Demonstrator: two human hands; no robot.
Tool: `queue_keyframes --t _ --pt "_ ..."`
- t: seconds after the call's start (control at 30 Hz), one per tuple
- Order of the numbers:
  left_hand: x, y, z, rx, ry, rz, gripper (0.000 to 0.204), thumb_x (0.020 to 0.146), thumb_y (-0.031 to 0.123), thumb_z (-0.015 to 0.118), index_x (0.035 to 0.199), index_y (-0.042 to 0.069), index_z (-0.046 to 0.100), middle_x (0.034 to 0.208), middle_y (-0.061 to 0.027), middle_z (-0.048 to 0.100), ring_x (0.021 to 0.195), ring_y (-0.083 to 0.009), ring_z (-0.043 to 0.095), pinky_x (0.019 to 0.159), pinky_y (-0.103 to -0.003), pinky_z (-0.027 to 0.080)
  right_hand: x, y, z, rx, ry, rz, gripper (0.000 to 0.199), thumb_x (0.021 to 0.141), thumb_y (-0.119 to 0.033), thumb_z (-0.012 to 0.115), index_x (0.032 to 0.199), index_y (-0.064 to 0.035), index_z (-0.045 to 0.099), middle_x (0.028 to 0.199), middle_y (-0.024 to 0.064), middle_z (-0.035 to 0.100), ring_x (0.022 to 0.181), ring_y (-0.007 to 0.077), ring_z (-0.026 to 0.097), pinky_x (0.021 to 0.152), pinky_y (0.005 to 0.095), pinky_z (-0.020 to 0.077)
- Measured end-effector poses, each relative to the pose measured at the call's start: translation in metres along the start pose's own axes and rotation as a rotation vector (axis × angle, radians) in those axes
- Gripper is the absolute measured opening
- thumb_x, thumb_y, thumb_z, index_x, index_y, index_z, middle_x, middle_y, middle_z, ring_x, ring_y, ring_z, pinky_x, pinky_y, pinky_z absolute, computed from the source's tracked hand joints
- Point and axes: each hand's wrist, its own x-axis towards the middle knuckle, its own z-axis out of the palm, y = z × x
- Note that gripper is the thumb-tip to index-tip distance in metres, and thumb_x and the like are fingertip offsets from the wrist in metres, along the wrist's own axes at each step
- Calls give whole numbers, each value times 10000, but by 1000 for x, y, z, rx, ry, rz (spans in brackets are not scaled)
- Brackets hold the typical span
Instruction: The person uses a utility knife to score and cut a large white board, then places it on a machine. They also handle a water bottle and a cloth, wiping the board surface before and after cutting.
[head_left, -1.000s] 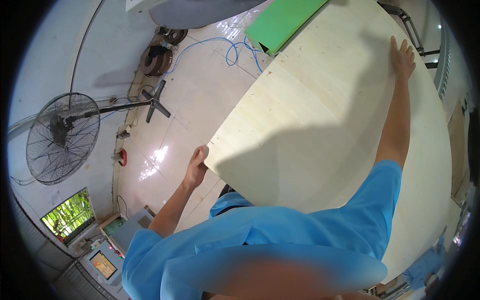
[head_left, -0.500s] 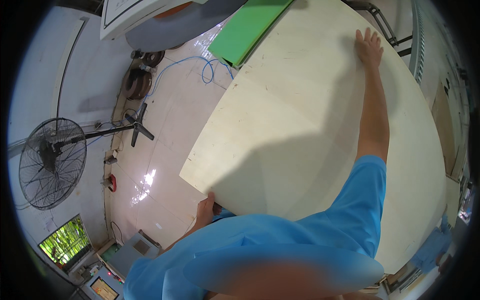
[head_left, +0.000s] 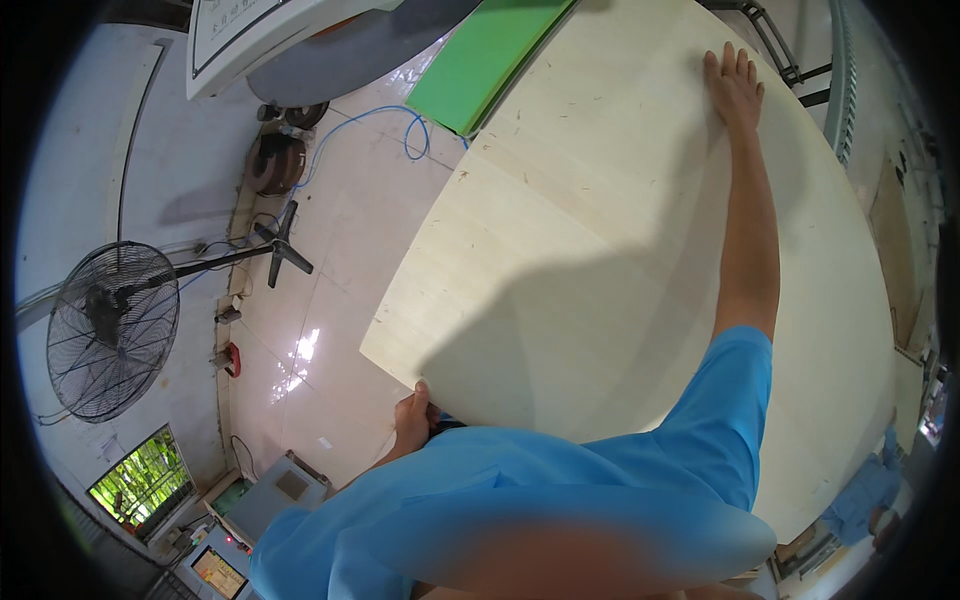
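Note:
A large pale plywood sheet (head_left: 570, 230) fills the middle and right of the view, faintly scuffed and partly in my shadow. At its near left corner my left hand (head_left: 412, 418) is closed on the edge, with the thumb on top and the other fingers mostly hidden below. Stretched far forward, my right hand (head_left: 738, 92) lies flat on the sheet near its far right edge, fingers spread, holding nothing. My body covers part of the near edge.
A green panel (head_left: 485, 65) meets the sheet's far left edge, beside a white machine housing (head_left: 270, 40). On the left stand a black pedestal fan (head_left: 112, 330) and a control screen (head_left: 218, 574). Blue hose (head_left: 365, 118) lies on the floor. A metal frame (head_left: 770, 45) is far right.
My right hand has shifted slightly forward and left on the sheet. My left hand keeps its hold on the corner edge. The surroundings have shifted slightly as the view turned.

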Motion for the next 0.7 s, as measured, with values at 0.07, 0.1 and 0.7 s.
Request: queue_keyframes --t 0.07,0.1,0.7 --pt "0 2 0 -5 1 -7 676 1023 578 421 734 5 634 638 -43 568 556 -125 511 514 -284 425 0 0 0 6 -1 1 741 969 -665 266 1583 -252 237 1656 40 194 1524 254 173 1231 492 139" --pt "0 2 0 3 9 -9 674 1023 577 422 733 7 634 638 -43 568 557 -124 511 516 -283 425 1 0 0 13 -2 1 743 967 -667 267 1583 -253 238 1656 38 194 1524 251 172 1232 490 138" --pt "3 2 -3 4 -7 -20 701 1016 605 407 724 11 638 633 -47 567 562 -129 513 519 -281 416 -5 -6 -4 13 -14 39 704 982 -642 263 1581 -271 244 1657 11 193 1526 223 165 1237 472 126"
